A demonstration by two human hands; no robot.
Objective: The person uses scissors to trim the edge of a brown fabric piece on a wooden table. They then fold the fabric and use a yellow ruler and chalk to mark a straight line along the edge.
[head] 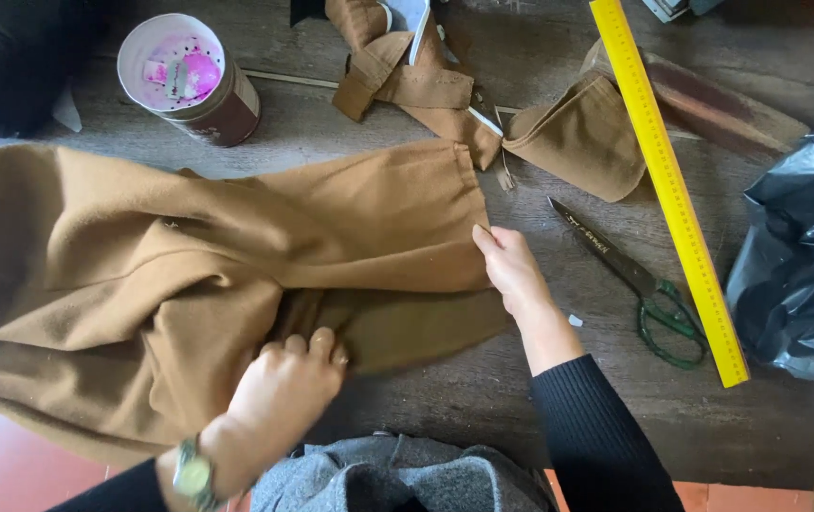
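Brown cloth (189,256) lies long from left to right, our left hand (288,384) pinching its folded lower edge, our right hand (513,268) flat on its end.

Tan-brown wool fabric (141,256) is showing plain, no pattern, with a darker olive-brown underside at the near fold. Tan offcuts (407,81) far centre are matching it. Long ruler (672,190) on the right is reading bright yellow with black marks. Scissors (630,275) are showing dark blades and green handles. Far-left tub (189,76) is showing brown sides, white inside with pink stains. Plastic bag (800,256) far right is glossy black. Wooden table (615,417) is looking weathered grey-brown. Sleeve (596,436) is black.
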